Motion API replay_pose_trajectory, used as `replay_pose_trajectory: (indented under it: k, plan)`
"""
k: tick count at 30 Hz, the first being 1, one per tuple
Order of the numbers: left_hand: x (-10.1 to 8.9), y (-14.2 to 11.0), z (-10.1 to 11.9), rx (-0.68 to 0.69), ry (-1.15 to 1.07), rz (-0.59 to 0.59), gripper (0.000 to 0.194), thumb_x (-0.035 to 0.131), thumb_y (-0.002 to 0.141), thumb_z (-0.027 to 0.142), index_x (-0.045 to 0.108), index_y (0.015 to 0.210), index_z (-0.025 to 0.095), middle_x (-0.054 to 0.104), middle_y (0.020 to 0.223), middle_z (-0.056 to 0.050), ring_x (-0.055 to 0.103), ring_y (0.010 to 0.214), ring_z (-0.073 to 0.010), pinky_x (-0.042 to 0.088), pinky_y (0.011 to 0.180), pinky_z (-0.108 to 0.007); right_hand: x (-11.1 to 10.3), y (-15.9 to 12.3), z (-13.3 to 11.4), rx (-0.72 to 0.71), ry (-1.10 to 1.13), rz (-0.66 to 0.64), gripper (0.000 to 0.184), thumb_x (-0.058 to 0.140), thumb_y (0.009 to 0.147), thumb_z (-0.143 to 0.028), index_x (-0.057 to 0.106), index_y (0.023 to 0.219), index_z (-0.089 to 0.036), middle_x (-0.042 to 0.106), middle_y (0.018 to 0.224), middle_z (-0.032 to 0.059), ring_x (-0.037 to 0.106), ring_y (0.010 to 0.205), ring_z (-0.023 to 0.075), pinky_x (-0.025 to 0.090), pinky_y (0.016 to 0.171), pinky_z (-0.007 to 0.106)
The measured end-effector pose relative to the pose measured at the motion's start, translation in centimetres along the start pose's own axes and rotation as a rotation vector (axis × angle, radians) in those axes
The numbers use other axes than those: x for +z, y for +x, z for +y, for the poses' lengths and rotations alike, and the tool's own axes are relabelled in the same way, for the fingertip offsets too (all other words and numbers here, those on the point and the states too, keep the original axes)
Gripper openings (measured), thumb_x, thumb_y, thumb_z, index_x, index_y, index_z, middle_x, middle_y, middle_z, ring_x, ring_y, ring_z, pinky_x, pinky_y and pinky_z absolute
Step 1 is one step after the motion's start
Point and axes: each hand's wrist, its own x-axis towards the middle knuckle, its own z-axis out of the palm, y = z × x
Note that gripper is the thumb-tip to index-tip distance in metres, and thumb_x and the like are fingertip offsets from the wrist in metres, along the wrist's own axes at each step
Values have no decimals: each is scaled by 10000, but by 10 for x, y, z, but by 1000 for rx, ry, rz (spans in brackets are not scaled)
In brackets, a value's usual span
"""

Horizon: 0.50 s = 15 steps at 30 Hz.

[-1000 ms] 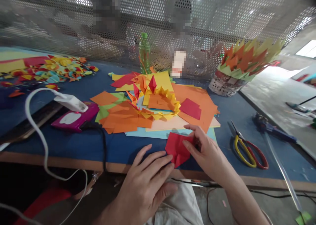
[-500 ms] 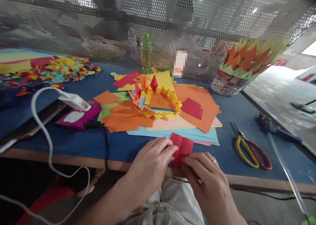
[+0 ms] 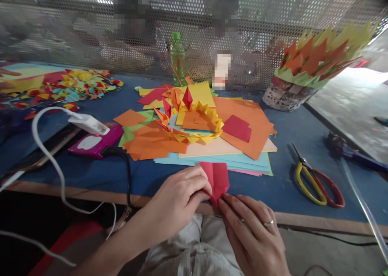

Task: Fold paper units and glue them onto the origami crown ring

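A small red paper sheet with a crease down its middle lies at the table's front edge. Its near corners are folded inward to a point. My left hand is closed on its left side, thumb and fingers pinching the paper. On the lower right edge press the fingertips of my right hand, which wears a ring; the thumb is hidden. Beyond my hands a yellow folded-paper ring with several red and orange points sits on coloured sheets. Two red paper squares rest on a large orange sheet.
Scissors with yellow and red handles lie at the right, beside a blue glue gun. A paper-covered pot and a green bottle stand behind. On the left are a purple power strip, a white charger and paper scraps.
My left hand has gone from lying flat with spread fingers to pinching the red paper. My right hand has moved from its upper right side to its lower right edge.
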Motion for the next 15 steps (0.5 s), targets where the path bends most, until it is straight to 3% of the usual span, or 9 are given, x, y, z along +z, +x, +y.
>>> replay_pose_trajectory:
  k: [4,7,15]
  plan:
    - [15,-4,-1,19,44,144,161,549,997,97,639,901,189,643,925,-4,616,874,-133,483,801,-245,-1,10,2,25,10,2,424,613,943,-146,634,1362,-211,719,1324,30,647,1120,238,422,982,418]
    - [21,-6,0,59,105,171,191,531,973,51,645,906,189,640,907,-14,597,860,-152,478,792,-265,-2,17,3,69,57,34,343,590,955,-144,693,1268,-236,743,1277,0,643,1124,232,403,991,412]
    - [3,1,-1,23,-19,-51,189,620,955,49,710,913,210,636,911,26,594,882,-114,441,794,-223,-1,6,8,16,128,39,378,629,911,-98,690,1270,-199,737,1292,1,635,1167,212,401,1035,398]
